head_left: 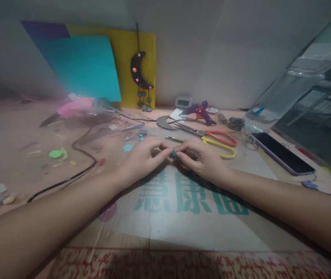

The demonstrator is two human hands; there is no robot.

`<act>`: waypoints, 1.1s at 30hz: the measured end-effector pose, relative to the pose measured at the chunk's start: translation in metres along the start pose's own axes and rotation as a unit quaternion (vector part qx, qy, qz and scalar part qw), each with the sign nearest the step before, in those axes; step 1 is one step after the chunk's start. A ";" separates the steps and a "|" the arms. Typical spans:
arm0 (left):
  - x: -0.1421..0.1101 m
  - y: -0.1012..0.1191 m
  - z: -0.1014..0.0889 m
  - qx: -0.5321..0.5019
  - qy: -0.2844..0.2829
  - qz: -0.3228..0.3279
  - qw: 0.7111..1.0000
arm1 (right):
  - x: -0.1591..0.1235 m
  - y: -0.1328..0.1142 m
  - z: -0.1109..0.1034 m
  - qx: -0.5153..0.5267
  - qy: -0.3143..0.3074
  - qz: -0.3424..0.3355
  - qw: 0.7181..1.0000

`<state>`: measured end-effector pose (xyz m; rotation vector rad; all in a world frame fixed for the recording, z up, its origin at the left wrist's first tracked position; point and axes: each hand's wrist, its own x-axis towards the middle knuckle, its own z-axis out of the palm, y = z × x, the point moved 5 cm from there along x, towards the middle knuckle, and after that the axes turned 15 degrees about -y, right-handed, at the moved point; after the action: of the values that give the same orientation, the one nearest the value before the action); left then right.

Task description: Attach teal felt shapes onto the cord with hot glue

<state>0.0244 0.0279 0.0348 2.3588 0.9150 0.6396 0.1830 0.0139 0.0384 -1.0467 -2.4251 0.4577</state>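
Left hand (142,158) and right hand (204,161) are pinching a small blue-grey piece (173,154) between them.
Both grips are looking narrow; scissors (202,134) are lying just beyond the right hand, and a phone (283,154) is resting farther to its right.

Open room lies low in the centre of the frame, over the printed sheet (183,234) between the forearms. The left hand (148,159) and right hand (202,159) block the middle; beyond them, scissors (203,134) and a glue gun (202,112) obstruct. A phone (283,154) bars the right, a black cable (69,178) crosses the left.
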 end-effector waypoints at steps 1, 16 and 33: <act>0.000 0.000 0.000 -0.002 -0.001 0.004 1.000 | 0.000 0.000 0.000 0.001 0.001 0.002 1.000; 0.000 -0.005 0.002 -0.034 0.005 -0.030 0.999 | -0.001 0.002 -0.003 -0.001 0.034 -0.002 0.999; -0.002 -0.002 0.005 0.065 0.034 0.020 0.997 | 0.001 0.002 -0.003 0.037 -0.002 0.023 0.999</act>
<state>0.0247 0.0263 0.0295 2.4891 0.9680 0.6989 0.1851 0.0161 0.0402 -1.0717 -2.3730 0.5619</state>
